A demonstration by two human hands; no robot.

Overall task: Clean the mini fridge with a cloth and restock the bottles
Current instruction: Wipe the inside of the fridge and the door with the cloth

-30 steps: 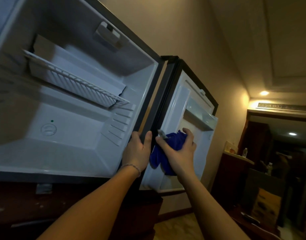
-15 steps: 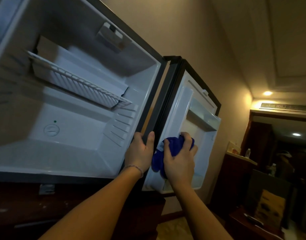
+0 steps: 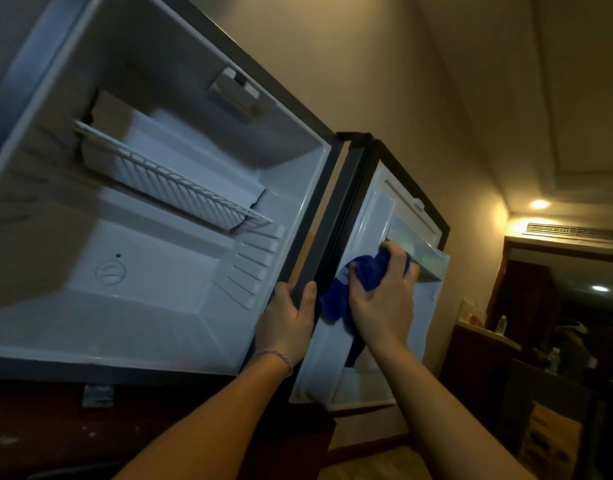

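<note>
The mini fridge [image 3: 166, 306] stands open, its white inside holding only a wire shelf [image 3: 180, 188]. Its door [image 3: 371, 216] hangs open to the right, with a clear upper door shelf [image 3: 423, 247] and a lower door bin [image 3: 364, 389]. My left hand [image 3: 287, 323] grips the fridge's dark front edge near the hinge side. My right hand [image 3: 384, 299] holds a bunched blue cloth [image 3: 364, 271] and presses it on the door's inner panel just under the upper door shelf. Small bottles [image 3: 502, 323] stand on a far counter at the right.
A dark wooden cabinet [image 3: 55, 427] lies under the fridge. To the right are a wooden counter [image 3: 482, 344], a cardboard box [image 3: 547, 441] and a lit passage with ceiling lamps [image 3: 539, 204]. A beige wall [image 3: 384, 81] rises behind the door.
My right hand has carried the blue cloth upward along the door's inner panel, from about mid-height to just below the upper door shelf. My left hand has kept its grip on the fridge edge.
</note>
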